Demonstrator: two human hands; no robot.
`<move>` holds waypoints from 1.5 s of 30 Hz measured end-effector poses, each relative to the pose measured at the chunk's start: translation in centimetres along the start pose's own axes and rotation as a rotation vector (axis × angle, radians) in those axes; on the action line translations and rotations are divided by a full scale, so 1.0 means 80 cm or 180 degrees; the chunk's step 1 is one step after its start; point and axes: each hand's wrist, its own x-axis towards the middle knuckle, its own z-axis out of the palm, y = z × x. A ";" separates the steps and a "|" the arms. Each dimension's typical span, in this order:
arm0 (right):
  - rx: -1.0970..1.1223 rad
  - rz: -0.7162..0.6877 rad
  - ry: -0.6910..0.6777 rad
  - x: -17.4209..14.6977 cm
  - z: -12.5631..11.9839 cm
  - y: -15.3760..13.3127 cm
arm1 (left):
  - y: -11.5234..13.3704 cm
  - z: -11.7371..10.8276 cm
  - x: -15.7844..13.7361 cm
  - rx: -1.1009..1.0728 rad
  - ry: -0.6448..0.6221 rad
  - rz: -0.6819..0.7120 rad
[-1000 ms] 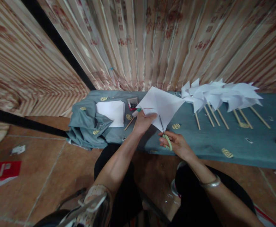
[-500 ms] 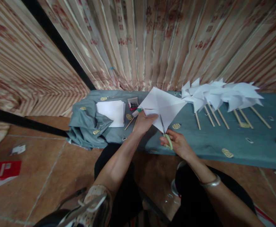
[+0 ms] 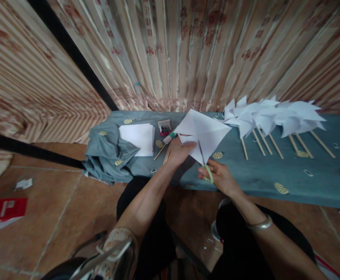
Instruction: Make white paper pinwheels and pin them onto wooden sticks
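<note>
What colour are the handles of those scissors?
Pale green. The scissors sit in the right hand, seen best in the head view.

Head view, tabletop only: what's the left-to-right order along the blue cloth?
Bunched-up cloth → stack of white paper → small box → left hand holding the paper square → right hand with the scissors → row of paper pinwheels on sticks.

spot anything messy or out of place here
The grey-blue tablecloth is bunched up and slipping off the table's left end, beside the stack of white paper. Red and white papers lie on the floor.
</note>
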 end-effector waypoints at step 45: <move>0.0041 -0.0036 0.0075 0.006 -0.001 0.016 | 0.025 0.013 -0.011 -0.0490 0.0157 -0.0166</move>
